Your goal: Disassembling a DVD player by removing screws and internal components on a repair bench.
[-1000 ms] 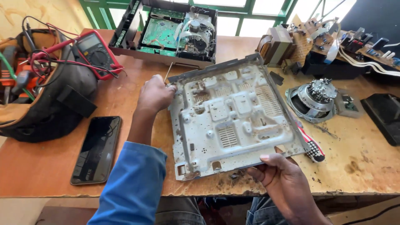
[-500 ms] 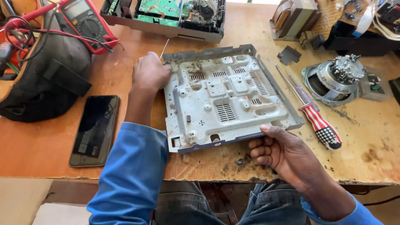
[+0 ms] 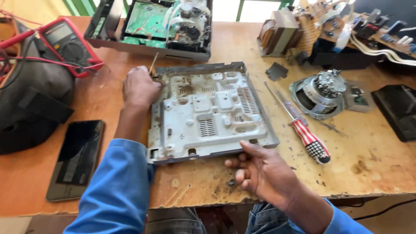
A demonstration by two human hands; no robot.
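On the worn wooden bench [image 3: 372,169], centre of view, lies a grey sheet-metal chassis pan [image 3: 208,115], flat, underside up, w/ stamped ribs, vent slots and rust patches; its near edge sits close to the bench's front lip. Judging by looks: thin pressed steel, so stiff enough to lift by one rim but prob. light, and the cut edges + folded tabs look sharp, so best gripped along the turned-up side walls or corners, not the slotted middle. Rusty dust may make it a bit gritty, not slippery. Left hand [image 3: 141,86] rests at the pan's far-left corner, knuckles up, fingers curled shut round a thin stick-like tool [image 3: 153,63] whose tip pokes up past the hand; can't tell what kind of tool. Left forearm runs straight up from the blue sleeve [image 3: 115,186], wrist fairly flat. Right hand [image 3: 260,171] is at the near-right edge, thumb touching the pan's rim, other fingers loosely curled beneath, holding nothing else; wrist bent inward. Just right of the pan: a screwdriver w/ red-white striped handle [image 3: 308,139], then a small motor [image 3: 323,93]. Left side: a dark phone [image 3: 76,158], a red multimeter [image 3: 67,43] on a black bag [image 3: 30,108]. Behind the pan, an opened device w/ green circuit board [image 3: 151,21].
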